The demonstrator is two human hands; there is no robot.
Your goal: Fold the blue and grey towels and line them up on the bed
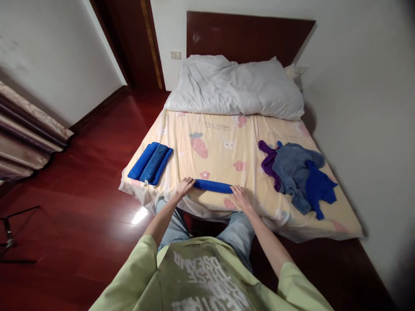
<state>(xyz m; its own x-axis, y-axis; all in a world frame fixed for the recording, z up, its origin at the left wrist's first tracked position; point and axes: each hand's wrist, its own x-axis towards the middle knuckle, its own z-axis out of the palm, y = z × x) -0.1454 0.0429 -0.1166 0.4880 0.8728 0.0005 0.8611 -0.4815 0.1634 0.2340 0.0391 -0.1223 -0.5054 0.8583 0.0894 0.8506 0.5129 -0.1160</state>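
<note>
A blue cloth strip (pixel 213 186), narrow and rolled or folded, lies across the near part of the bed. My left hand (pixel 186 186) is closed on its left end, and my right hand (pixel 239 196) is closed on its right end. To the left, several blue rolled cloths (pixel 151 163) lie side by side near the bed's edge. A loose heap on the right side of the bed holds a grey-blue cloth (pixel 293 168), a purple cloth (pixel 269 163) and a bright blue cloth (pixel 319 186).
The bed (pixel 217 151) has a patterned yellow sheet, with a white quilt (pixel 233 88) bunched before the dark headboard (pixel 246 38). A curtain (pixel 26 134) hangs at the left. A black metal stand (pixel 9 237) is on the red floor (pixel 81 203).
</note>
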